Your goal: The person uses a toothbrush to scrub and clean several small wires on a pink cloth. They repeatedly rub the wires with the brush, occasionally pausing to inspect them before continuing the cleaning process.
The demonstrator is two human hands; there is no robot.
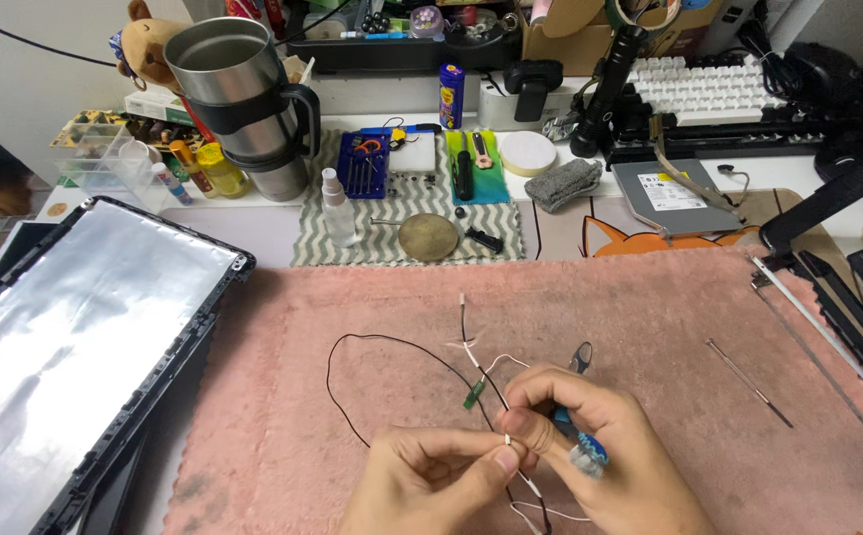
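My left hand (431, 481) and my right hand (600, 456) meet low in the middle of the view over a pink towel (649, 317). Both pinch a thin bundle of black and white wires (471, 352) at a white-taped spot. A black wire loops off to the left (337, 386), and a small green tab (470, 395) hangs on the bundle. My right hand also holds a small tool with a blue handle (590, 451); its dark tip (580, 357) sticks out past the fingers.
A laptop lid with a silver back (75, 337) lies at the left. A thin metal rod (748, 381) rests on the towel at the right, beside hinge strips (827, 327). Behind are a steel mug (243, 99), spray bottle (337, 208), screwdriver set (364, 163), round dish (428, 236), optical drive (674, 193) and keyboard (709, 89).
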